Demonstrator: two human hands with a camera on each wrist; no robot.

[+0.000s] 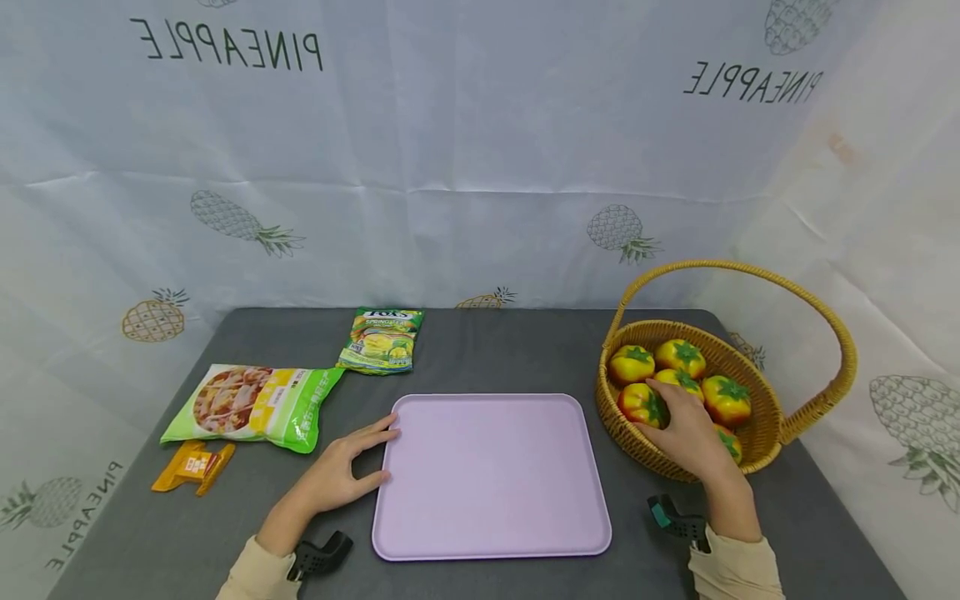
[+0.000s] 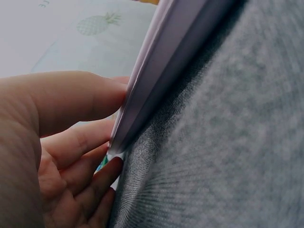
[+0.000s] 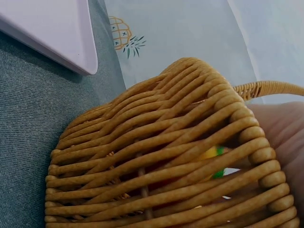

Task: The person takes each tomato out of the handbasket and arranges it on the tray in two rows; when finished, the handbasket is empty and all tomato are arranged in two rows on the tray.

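Observation:
A lilac tray (image 1: 491, 479) lies flat in the middle of the table. At its left edge is my left hand (image 1: 341, 471), fingers spread and the thumb and fingertips touching the rim (image 2: 147, 71). My right hand (image 1: 686, 429) reaches into a wicker basket (image 1: 765, 442) on the right. Its thumb and fingers curl round a red-and-yellow persimmon (image 1: 641, 402) with a green top, at the basket's near left side. Several more persimmons (image 1: 726, 400) lie about it. In the right wrist view the basket's woven wall (image 3: 156, 142) hides most of the hand and fruit.
A green-and-white food bag (image 1: 255, 404) lies on the left, with a small orange wrapped snack (image 1: 193, 467) below it. A green soup packet (image 1: 381, 340) is near the back edge. The basket's tall handle (image 1: 750, 271) arches up and leans right.

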